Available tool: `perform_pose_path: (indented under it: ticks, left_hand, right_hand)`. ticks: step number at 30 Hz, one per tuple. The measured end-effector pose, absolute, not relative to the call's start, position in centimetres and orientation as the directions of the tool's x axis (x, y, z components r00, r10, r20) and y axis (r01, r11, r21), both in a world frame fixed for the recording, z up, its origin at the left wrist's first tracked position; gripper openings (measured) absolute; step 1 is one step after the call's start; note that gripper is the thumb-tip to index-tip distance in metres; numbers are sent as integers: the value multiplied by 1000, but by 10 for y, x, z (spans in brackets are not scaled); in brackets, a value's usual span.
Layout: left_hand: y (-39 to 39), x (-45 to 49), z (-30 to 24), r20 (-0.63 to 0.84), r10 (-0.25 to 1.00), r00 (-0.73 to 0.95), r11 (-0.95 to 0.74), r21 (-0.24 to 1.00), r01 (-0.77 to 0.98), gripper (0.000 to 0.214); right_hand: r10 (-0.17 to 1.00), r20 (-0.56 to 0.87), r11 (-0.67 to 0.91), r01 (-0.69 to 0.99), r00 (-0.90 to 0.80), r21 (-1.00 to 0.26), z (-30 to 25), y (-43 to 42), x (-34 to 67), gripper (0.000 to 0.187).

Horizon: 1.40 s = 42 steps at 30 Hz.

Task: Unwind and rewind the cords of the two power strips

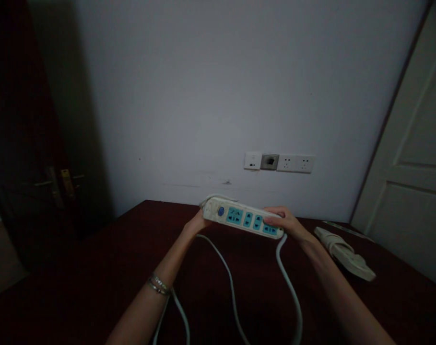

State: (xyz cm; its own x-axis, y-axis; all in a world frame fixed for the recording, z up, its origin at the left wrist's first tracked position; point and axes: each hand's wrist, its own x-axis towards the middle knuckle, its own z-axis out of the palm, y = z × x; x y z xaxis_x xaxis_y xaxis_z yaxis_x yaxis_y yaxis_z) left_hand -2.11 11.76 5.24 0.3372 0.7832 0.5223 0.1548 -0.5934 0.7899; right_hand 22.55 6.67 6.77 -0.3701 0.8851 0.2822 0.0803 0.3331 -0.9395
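Observation:
A white power strip [252,218] with teal sockets and a blue round switch is held up above the dark red table, tilted with its right end lower. My right hand [280,219] grips that right end, its thumb pressed on the front by the last socket. Behind the left end is my left hand [199,221], its fingers mostly hidden by the strip it holds. From the right end a white cord [291,287] hangs down. Cord also runs along the strip's top edge, and more lengths trail below near my left forearm.
On the right of the dark red table [106,282] lies another white power strip [345,254] with cord wrapped around it. Wall sockets [295,163] are set in the wall behind. A dark door [19,143] stands at left, a pale door [415,143] at right.

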Motion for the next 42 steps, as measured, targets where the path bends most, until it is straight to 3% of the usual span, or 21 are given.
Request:
perform_pose_path:
  ticks: [4,8,12,18,22,26,30,34,38,42]
  left_hand:
    - [115,-16,48,528,739,419,-672,624,399,20]
    - [104,-8,51,484,692,535,-720,409,561,31]
    - [91,-6,57,399,689,605,-716,242,655,25]
    - [73,-1,72,317,706,633,-631,-122,766,21]
    - [66,-3,83,362,650,668,-644,-205,737,22]
    - [62,-13,91,414,593,691,-689,-183,701,21]
    - [65,-25,97,464,558,688,-742,-92,664,20]
    - [73,-38,98,502,612,612,-769,195,609,27]
    - [74,-43,99,353,732,582,-669,531,520,32]
    - [73,-44,99,272,704,656,-590,738,327,28]
  right_hand:
    - [919,368,385,133,-139,-913,71,70,224,37]
    - [903,428,418,276,-27,-865,76,70,230,42]
    - [865,500,450,390,32,-803,79,66,233,41]
    - [847,530,425,556,33,-714,76,67,229,42]
    - [882,470,309,714,32,-628,72,70,226,40]
    - [924,368,323,735,-107,-596,71,68,226,36]
    - [926,206,371,652,-318,-661,77,60,231,33]
    - [863,70,372,537,-500,-758,86,49,241,30]
    - [800,20,371,468,-600,-802,90,44,246,30]
    - [753,53,347,327,-656,-879,85,46,244,30]
